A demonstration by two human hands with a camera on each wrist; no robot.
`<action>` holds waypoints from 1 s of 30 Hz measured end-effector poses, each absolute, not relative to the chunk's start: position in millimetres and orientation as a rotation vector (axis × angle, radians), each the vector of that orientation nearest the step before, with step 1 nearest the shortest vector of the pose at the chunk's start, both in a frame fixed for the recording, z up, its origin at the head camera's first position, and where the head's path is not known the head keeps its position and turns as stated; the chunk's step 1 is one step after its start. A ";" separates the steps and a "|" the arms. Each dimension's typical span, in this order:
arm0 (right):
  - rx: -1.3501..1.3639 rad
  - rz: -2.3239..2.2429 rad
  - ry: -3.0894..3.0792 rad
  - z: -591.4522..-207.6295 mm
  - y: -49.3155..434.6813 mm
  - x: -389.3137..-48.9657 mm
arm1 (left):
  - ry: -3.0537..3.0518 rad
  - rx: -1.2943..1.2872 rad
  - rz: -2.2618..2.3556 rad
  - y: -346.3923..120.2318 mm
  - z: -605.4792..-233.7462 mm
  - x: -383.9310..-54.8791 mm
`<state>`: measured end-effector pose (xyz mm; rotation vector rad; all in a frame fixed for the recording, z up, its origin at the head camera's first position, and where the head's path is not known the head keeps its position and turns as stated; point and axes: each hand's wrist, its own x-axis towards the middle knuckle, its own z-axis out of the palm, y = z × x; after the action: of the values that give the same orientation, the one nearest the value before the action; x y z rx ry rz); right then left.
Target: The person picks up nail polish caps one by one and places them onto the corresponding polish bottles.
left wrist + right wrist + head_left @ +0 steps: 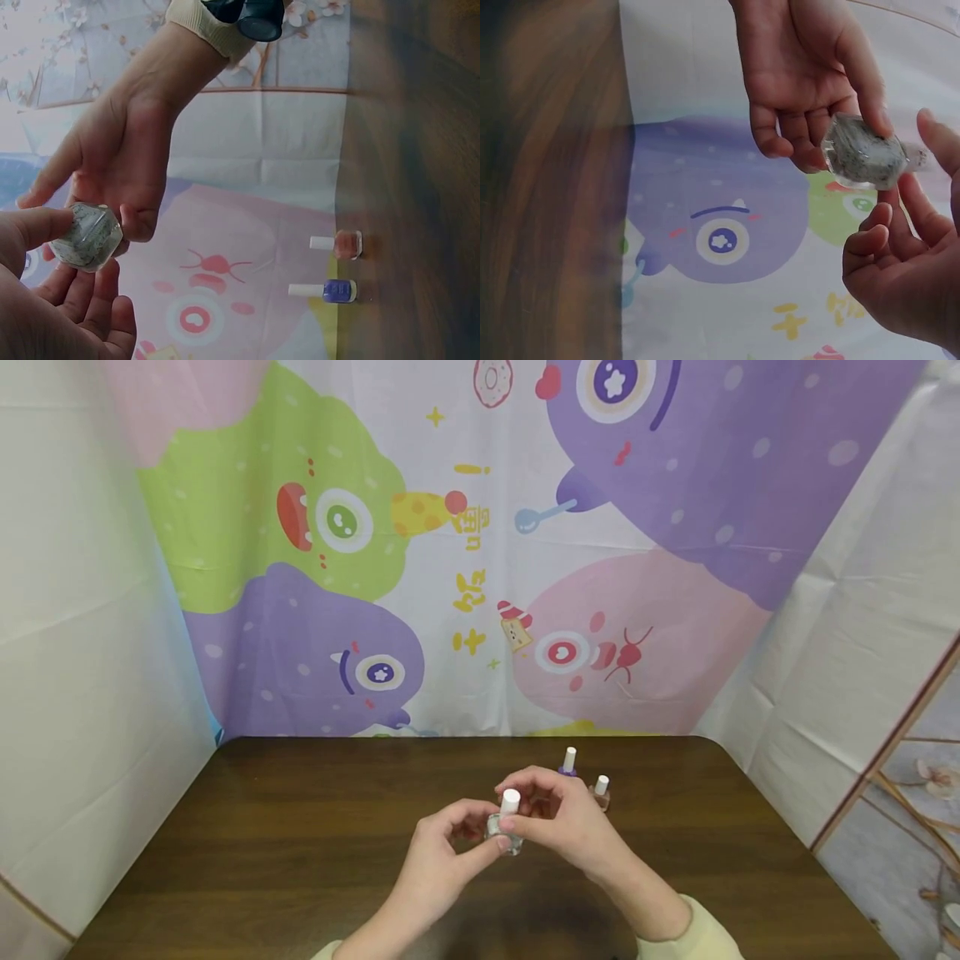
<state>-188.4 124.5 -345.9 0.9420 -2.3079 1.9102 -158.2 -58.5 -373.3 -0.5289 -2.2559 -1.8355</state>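
A clear nail polish bottle (504, 835) with glittery, silvery contents and a white cap (511, 802) is held up over the dark table. My left hand (438, 856) pinches its glass body between thumb and fingers. Around the cap is my right hand (573, 822), its fingers loosely bent. From the right wrist view, the right thumb (939, 139) stands a little off the cap, while the fingers lie near the bottle's neck. Both wrist views show the bottle's glass base (88, 236) turned toward the camera.
Behind the right hand stand two more white-capped nail polish bottles, one purple (567, 771) and one reddish brown (602, 795). They are upright on the brown wooden table (315, 827). A cartoon-printed curtain (465, 693) hangs along the table's far edge, with pale cloth at both sides.
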 end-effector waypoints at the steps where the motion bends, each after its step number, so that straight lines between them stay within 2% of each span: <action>1: 0.969 1.914 -2.290 -345.6 125.7 -188.4 | -2.257 -0.530 -1.833 -58.6 -373.4 -158.4; 15: 1.240 2.056 -2.171 -343.4 134.3 -189.1 | -2.262 -0.534 -1.886 -60.7 -372.3 -156.1; 30: 1.160 1.981 -2.194 -343.0 134.2 -188.5 | -2.256 -0.538 -1.877 -58.5 -370.7 -155.7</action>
<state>-188.5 134.2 -343.0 1.1598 -2.1944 1.9814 -155.7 -58.5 -370.7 -0.5377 -2.2559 -1.8775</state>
